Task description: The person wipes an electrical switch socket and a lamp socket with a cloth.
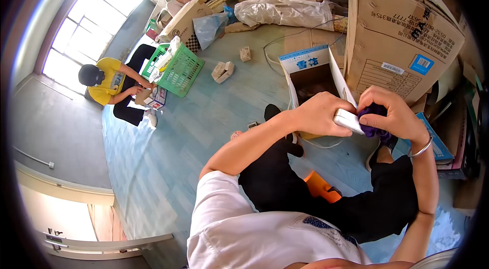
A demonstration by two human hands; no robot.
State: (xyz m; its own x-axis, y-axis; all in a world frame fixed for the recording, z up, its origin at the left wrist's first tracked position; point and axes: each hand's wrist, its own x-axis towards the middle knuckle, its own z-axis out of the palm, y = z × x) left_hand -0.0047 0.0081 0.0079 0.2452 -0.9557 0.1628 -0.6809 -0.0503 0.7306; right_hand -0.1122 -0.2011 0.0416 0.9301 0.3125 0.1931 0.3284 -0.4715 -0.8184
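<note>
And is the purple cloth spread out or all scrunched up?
Scrunched up: the purple cloth is a crumpled bundle in the right hand.

The deep purple bunched cloth and glossy white flat object sit against black trousers. The slatted plastic basket is bright green; the plank-patterned floor is pale blue.

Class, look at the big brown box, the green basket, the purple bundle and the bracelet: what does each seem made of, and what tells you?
Big brown box: matt cardboard; folded edges, printed faces.
Green basket: probably moulded plastic; even colour, regular openings.
Purple bundle: likely soft fabric; bunched folds.
Bracelet: perhaps polished metal; silvery shine.
</note>
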